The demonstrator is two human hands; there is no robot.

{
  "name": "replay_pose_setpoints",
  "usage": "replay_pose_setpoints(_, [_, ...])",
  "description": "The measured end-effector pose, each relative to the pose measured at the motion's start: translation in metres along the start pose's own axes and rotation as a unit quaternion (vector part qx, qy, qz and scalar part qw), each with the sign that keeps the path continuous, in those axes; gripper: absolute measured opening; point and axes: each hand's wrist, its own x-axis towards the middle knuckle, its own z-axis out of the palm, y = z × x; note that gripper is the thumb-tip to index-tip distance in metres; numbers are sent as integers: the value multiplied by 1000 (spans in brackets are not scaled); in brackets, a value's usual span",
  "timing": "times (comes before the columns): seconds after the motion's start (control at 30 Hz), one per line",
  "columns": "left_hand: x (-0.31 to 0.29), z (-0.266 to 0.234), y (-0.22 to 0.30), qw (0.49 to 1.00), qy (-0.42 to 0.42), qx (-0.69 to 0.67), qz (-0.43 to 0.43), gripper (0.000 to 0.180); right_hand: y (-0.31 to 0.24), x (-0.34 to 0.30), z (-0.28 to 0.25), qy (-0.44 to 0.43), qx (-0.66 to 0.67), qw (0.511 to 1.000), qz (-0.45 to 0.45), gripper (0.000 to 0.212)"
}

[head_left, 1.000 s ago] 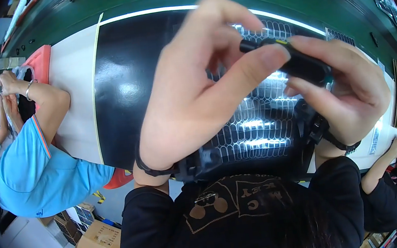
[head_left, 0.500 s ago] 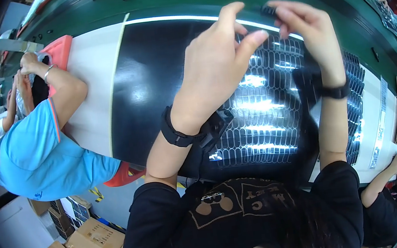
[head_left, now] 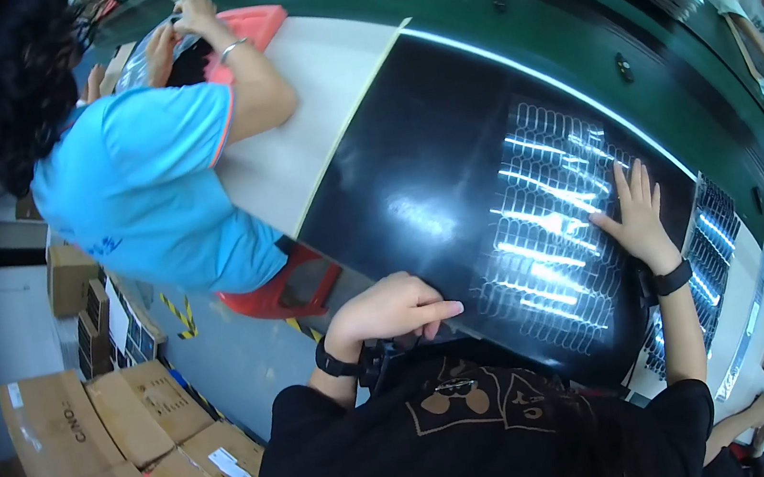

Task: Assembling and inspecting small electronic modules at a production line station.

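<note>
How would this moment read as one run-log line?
left hand: loosely curled at near edge of glossy black rectangular mat | right hand: fingers spread at right side of shiny sheet with oblong outlines

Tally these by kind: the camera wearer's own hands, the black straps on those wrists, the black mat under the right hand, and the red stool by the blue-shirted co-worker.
Hands: 2 (left hand, right hand)
Black straps: 2 (left strap, right strap)
Black mat: 1
Red stool: 1
Total: 6
</note>
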Motion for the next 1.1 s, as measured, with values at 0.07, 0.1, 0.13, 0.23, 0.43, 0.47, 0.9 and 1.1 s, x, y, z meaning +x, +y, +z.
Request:
replay_pose_setpoints(0.07, [-8, 24, -25, 992, -38, -2, -122, 31, -21, -8, -3, -21, 16, 998, -55, 82])
replay_pose_setpoints(0.1, [-8, 38, -43, 995, 15, -51, -90, 32, -31, -15, -3, -34, 22, 996, -80, 83])
replay_pose_setpoints(0.13, [-7, 53, -62, 991, 63, -102, -59, 34, -43, -20, -2, -44, 18, 995, -84, 83])
replay_pose_setpoints(0.23, [-2, 82, -91, 921, 116, -369, 41, 33, -85, -28, 0, -24, 27, 987, -158, 82])
replay_pose_setpoints(0.43, [11, 99, -107, 766, 176, -618, 22, 35, -130, -42, 7, -20, 42, 969, -244, 81])
replay_pose_setpoints(0.47, [13, 99, -112, 758, 170, -628, 53, 33, -133, -41, 9, -20, 40, 969, -243, 81])
replay_pose_setpoints(0.9, [-20, 108, -213, 749, 245, -607, 106, 24, -109, -67, -3, 75, 323, 905, -268, 59])
replay_pose_setpoints(1.1, [23, 148, -343, 740, 314, -589, -81, 18, -59, -95, -17, 142, 250, 941, -179, 58])
